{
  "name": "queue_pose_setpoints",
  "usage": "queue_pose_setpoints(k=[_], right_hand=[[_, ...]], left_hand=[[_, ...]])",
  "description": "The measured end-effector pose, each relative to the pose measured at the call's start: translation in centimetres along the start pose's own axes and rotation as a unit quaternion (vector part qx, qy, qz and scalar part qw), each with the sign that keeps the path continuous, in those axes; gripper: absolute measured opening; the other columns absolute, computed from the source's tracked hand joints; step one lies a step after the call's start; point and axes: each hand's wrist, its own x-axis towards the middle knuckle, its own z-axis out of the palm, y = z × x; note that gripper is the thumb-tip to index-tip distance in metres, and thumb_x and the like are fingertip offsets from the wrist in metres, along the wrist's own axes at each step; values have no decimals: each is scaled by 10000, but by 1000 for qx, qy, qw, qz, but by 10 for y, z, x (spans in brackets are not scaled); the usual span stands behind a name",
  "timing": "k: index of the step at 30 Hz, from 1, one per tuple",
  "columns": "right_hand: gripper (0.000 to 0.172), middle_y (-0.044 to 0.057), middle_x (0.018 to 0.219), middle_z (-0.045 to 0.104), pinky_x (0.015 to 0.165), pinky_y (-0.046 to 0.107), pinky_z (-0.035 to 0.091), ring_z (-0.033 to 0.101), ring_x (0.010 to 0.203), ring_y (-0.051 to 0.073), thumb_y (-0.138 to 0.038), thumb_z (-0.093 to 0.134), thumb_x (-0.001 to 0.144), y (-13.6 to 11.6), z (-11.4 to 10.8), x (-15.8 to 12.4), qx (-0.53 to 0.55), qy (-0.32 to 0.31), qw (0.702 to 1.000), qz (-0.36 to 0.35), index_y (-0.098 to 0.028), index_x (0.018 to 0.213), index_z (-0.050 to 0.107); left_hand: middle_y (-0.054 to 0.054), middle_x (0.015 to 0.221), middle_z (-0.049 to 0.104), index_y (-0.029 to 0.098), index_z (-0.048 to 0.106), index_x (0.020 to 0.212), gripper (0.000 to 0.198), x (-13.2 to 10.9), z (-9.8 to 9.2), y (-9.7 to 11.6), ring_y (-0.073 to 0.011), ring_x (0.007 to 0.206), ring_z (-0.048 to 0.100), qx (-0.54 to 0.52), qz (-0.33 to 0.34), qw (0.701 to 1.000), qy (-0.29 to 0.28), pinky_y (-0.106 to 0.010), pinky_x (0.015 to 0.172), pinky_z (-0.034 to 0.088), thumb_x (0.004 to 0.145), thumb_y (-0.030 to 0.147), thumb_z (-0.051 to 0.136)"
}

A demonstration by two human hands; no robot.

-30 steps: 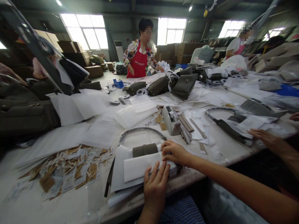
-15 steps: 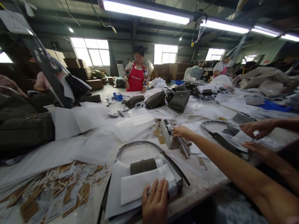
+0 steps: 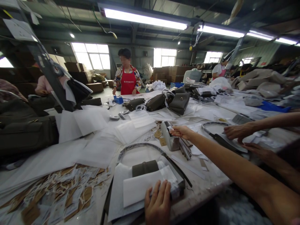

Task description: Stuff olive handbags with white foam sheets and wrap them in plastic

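Down at the near edge of the bench point(image 3: 207, 187), your left hand point(image 3: 158, 204) lay flat with its fingers spread wide, pressing on a folded white sheet point(image 3: 138, 190). That sheet was wrapped over an olive leather piece point(image 3: 145, 168), which showed just above the fold. A wrapped strap point(image 3: 140, 144) curved in a loop beyond it.

Your right arm stretched out across the bench, and your right hand point(image 3: 181, 132) was at the top of the grey tape dispenser point(image 3: 169, 139). Its fingers were drawn narrow at the roll; I cannot tell whether they pinched any tape. Flat brownish strips point(image 3: 185, 149) lay just beside the dispenser, on its right.

To your left, cardboard tags with white strings point(image 3: 58, 193) lay scattered near the edge, with white sheets point(image 3: 82, 123) piled beyond them. At the right, a co-worker's hand point(image 3: 236, 132) rested on a dark strap point(image 3: 221, 140), with that person's second hand point(image 3: 257, 150) near it. Farther along the bench stood olive handbags point(image 3: 164, 100), and a person in a red apron point(image 3: 127, 83) stood at the far end.
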Motion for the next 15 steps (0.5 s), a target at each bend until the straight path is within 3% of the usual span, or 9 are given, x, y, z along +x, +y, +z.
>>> queue_pose_setpoints(k=[4, 8, 11, 15], right_hand=[[218, 157, 881, 746, 626, 228, 621, 720, 707, 166, -301, 696, 904, 13, -10, -46, -3, 21, 1000, -16, -84, 877, 683], [248, 173, 931, 762, 626, 251, 641, 736, 712, 185, -340, 721, 876, 53, -17, -87, -8, 49, 998, -32, -92, 857, 715], [247, 165, 930, 764, 616, 256, 644, 738, 700, 183, -351, 747, 845, 87, -18, -94, -10, 84, 995, -43, -105, 842, 722], [216, 142, 872, 767, 558, 254, 632, 720, 627, 170, -338, 756, 823, 115, -18, -76, -27, 125, 990, -57, -128, 803, 712]], left_hand=[[33, 1203, 718, 333, 635, 1282, 326, -2, 1, -1, -172, 1116, 649, 2, 1, 1000, -11, -356, 1063, 364, 1025, 373, 438], [19, 1174, 731, 338, 617, 1309, 340, -4, 2, -2, -179, 1094, 659, 1, 3, 1000, -5, -360, 1066, 374, 1002, 283, 481], [13, 1161, 736, 333, 616, 1308, 341, -3, -1, -1, -184, 1098, 658, -3, 5, 1000, -10, -373, 1078, 360, 993, 272, 500], [28, 1172, 731, 327, 641, 1262, 312, 5, -6, 3, -171, 1104, 655, -7, -4, 1000, -9, -373, 1078, 332, 1025, 284, 443]])
